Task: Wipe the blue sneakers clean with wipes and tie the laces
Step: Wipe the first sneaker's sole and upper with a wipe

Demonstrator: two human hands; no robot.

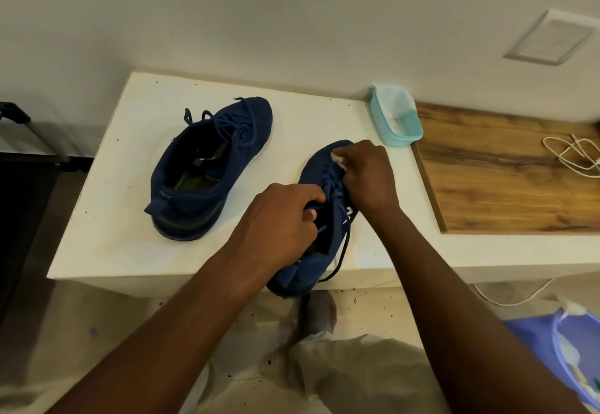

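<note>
Holding one wipe (pixel 337 157), one of two sneakers (pixel 316 170)

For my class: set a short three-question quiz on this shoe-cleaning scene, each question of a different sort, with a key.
1. True or false: the left hand and the right hand are both on the near sneaker.
2. Where does the light blue tub stand? A: on the floor. B: at the far right corner of the white table. C: on the person's lap.
3. Fill in: the right hand holds a white ____ against the near sneaker's toe.
Key: 1 true; 2 B; 3 wipe.
</note>
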